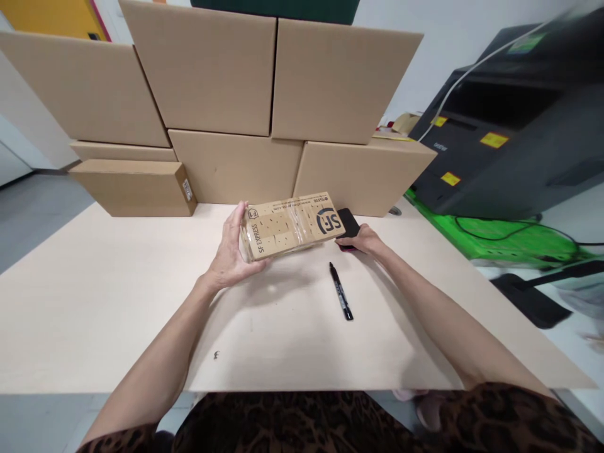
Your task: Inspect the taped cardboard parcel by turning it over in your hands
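Two things are held over the worktop (pixel 117 302): the left hand (pixel 231 251) is wrapped round the left end of the small box (pixel 292 228) — tilted, apparently raised — while the right hand (pixel 365 240) is closed on a black flat thing (pixel 348 223) by the box's right end (whether they touch, I cannot tell). A firm, steady left grip should serve best, clear of the marker (pixel 340 292).

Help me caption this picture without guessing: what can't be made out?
In the head view:
SF Express box: underside, turned away.
Black object at the right hand: left part, behind that box.
Marker: lettering, too small to read.
Dark green thing: upper part, cut off by the top edge.
Black machine: right side, cut off by the right edge.
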A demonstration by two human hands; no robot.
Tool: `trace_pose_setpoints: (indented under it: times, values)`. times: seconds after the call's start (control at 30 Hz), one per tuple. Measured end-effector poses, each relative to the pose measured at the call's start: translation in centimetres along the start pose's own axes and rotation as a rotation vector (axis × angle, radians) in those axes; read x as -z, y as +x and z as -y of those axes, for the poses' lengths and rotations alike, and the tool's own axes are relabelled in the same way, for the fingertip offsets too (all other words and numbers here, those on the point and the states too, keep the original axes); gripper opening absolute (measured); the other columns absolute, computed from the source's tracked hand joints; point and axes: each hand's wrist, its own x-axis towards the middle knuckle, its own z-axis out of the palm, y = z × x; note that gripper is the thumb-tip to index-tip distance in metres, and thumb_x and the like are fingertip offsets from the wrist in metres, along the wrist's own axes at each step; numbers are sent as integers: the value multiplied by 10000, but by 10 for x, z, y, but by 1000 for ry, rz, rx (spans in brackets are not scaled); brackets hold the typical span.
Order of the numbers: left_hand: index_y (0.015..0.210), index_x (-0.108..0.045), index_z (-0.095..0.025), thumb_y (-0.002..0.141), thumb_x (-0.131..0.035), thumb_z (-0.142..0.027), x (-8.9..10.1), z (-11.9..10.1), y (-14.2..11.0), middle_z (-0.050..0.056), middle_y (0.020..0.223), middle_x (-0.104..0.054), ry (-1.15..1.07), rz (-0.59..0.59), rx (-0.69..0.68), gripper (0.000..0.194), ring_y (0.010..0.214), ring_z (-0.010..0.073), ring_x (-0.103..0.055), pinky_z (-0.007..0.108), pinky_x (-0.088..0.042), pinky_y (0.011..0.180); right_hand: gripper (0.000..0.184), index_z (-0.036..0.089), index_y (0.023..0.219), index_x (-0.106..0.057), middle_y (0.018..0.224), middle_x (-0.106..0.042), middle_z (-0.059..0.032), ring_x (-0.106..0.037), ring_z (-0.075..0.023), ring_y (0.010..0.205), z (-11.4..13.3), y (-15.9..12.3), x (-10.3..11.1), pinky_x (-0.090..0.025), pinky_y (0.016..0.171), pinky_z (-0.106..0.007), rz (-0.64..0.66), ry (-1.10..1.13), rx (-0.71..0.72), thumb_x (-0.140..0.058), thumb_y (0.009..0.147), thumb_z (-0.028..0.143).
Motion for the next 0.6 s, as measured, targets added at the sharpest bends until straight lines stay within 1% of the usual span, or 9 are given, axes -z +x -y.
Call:
trace_pose_setpoints:
  times: [0.07, 0.13, 0.2, 0.27, 0.33, 0.43, 0.5, 0.53, 0.6]
  values:
    - [1748, -24, -413, 715, -931, -651, 0, -1, 0, 184, 1790, -247, 7, 0, -4, 1395, 1613, 505, -332, 759, -369, 1256, 604, 192, 949, -637, 721, -727, -30, -698, -223, 663, 3, -4, -6, -593, 593, -344, -13, 164, -49, -1032, 522, 355]
    - [1748, -21, -412, 718, -929, -647, 0, -1, 1, 184, 1788, -254, 18, -4, -11, 1393, 1607, 502, -343, 760, -370, 1255, 492, 212, 852, -592, 631, -664, 15, -631, -167, 562, 6, -12, -11, -532, 499, -285, -37, 290, -66, -991, 603, 360]
    - [1750, -24, -411, 723, -925, -649, -1, -1, 0, 185, 1785, -262, 23, -8, -19, 1387, 1602, 503, -353, 763, -374, 1251, 453, 228, 788, -543, 570, -599, 41, -543, -123, 482, 7, -22, -13, -435, 416, -235, -77, 417, -69, -948, 672, 396]
    - [1751, -29, -407, 726, -921, -654, -1, 0, 0, 185, 1784, -266, 23, -13, -25, 1381, 1600, 502, -357, 759, -384, 1246, 467, 238, 767, -513, 554, -546, 59, -450, -87, 438, 7, -35, -10, -336, 372, -205, -131, 536, -49, -920, 707, 458]
    - [1752, -35, -401, 727, -920, -657, -1, 1, -1, 186, 1785, -263, 22, -17, -30, 1379, 1603, 503, -351, 756, -384, 1248, 504, 243, 803, -506, 606, -533, 72, -416, -67, 450, 8, -49, -6, -316, 377, -193, -195, 645, -10, -897, 717, 549]
    - [1752, -48, -393, 722, -923, -658, -1, 3, -2, 185, 1787, -256, 11, -13, -32, 1377, 1612, 503, -331, 757, -363, 1261, 589, 258, 908, -511, 751, -576, 63, -491, -78, 530, 13, -70, 0, -356, 407, -188, -299, 813, 91, -888, 671, 644]
    - [1752, -57, -395, 714, -926, -662, 0, 4, -2, 180, 1789, -251, 4, -15, -32, 1380, 1618, 497, -322, 751, -352, 1270, 614, 256, 964, -550, 818, -608, 46, -510, -84, 548, 20, -82, 1, -322, 387, -186, -363, 948, 177, -927, 627, 603]
    - [1752, -59, -398, 708, -929, -664, 0, 5, -2, 176, 1789, -251, 2, -19, -32, 1386, 1620, 492, -320, 746, -349, 1273, 608, 249, 993, -581, 843, -622, 38, -505, -81, 548, 24, -88, 0, -310, 379, -183, -377, 981, 194, -938, 625, 575]
    - [1753, -59, -403, 701, -932, -669, 0, 6, -2, 173, 1789, -255, 2, -27, -31, 1392, 1619, 484, -324, 739, -348, 1276, 626, 237, 1113, -654, 961, -679, 3, -540, -85, 589, 34, -100, -2, -345, 388, -176, -360, 996, 206, -945, 641, 527]
